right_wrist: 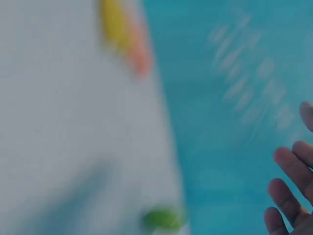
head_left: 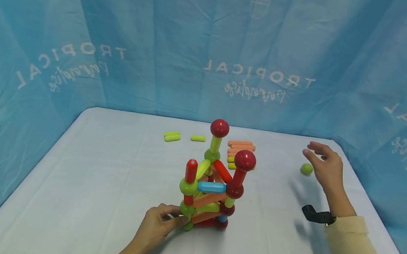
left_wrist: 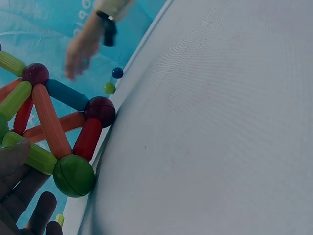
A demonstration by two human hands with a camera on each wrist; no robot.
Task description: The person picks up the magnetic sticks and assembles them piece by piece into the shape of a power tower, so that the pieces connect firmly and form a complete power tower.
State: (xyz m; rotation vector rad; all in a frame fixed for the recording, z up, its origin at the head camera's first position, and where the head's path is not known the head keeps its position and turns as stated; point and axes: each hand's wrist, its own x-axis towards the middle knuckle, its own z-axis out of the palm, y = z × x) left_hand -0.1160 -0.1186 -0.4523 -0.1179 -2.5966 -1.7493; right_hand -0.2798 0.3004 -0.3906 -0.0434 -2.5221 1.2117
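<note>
Spanning the lower part of the frame, the white counter (head_left: 100, 163) carries everything. A toy frame (head_left: 212, 187) of rods and balls stands upright on it just right of the middle, its long axis running up the picture. The left hand (head_left: 159, 225), the nearer one to it, grips its lower-left corner between thumb and fingers. At the right of the frame, well apart from the toy frame, the right hand (head_left: 325, 166) hangs above the counter, its fingers loosely bent and grasping nothing. Orange rods (head_left: 240, 142) lie near the upper middle, their long axes roughly across the picture, closer to the toy frame than to the right hand. Smallest are the balls: the loose green ball (head_left: 306, 169) lies just below the right fingertips in the head view, so any pickup there would seem to call for a short reach down. Being round, it offers no long axis to line up with. A blue ball (left_wrist: 117, 73) shows beside it in the left wrist view.
</note>
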